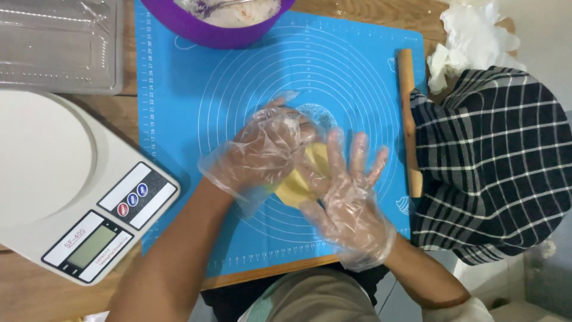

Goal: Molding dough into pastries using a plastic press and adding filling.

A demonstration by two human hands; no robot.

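Observation:
Both my hands wear clear plastic gloves and press a piece of yellow dough (301,179) between them, over the middle of a blue silicone baking mat (179,119). My left hand (259,152) cups the dough from the left, fingers curled over it. My right hand (348,197) lies flat against it on the right, fingers spread and pointing away from me. Most of the dough is hidden by the hands.
A purple bowl (208,33) with pale filling stands at the mat's far edge. A white kitchen scale (65,179) sits left, a clear plastic box (56,45) behind it. A wooden rolling pin (408,119) lies right, beside a black-and-white checked cloth (494,167) and crumpled gloves (471,36).

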